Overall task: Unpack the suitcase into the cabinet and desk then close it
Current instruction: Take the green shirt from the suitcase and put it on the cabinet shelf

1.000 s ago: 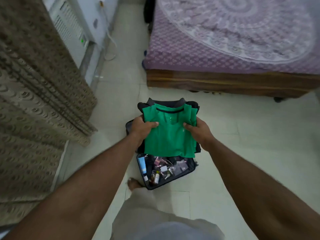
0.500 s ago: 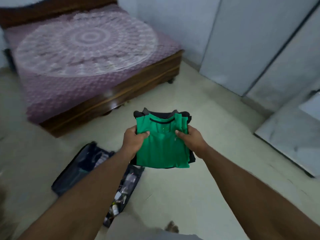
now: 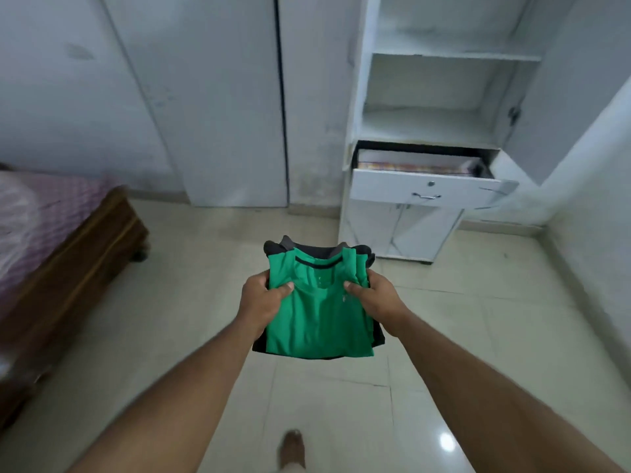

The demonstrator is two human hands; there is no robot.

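Hands first: left hand (image 3: 262, 299) and right hand (image 3: 375, 299) are both clamped on a folded stack of clothes, a bright green fabric top with a dark neckline trim (image 3: 317, 314) lying over dark grey and black folded garments (image 3: 309, 246). Each thumb is pressed onto the green cloth from above, and the remaining fingers are curled under the stack's side edges, out of sight. The stack is held level between the two hands, in front of the body and above the pale tiled floor (image 3: 444, 336), touching nothing else. Step in hand is judged to be the carry of clothes to storage; placement is not yet done. Ahead and to the right, well apart from the stack, a white open-shelved cabinet (image 3: 440, 80) is seen, with a white pulled-out drawer with a metal handle (image 3: 425, 189) below its shelves; patterned fabric or paper is already seen inside the drawer, contents otherwise unclear. Tall white closed cupboard doors (image 3: 235, 97) stand to its left. A wooden bed with a purple patterned cover (image 3: 51, 233) is at the left edge. One bare foot (image 3: 292, 447) is visible at the bottom. Suitcase is not in view. Next move probably calls for the stack to be brought forward and rightward, kept flat, and set on a shelf or in the drawer; which is intended cannot be told.
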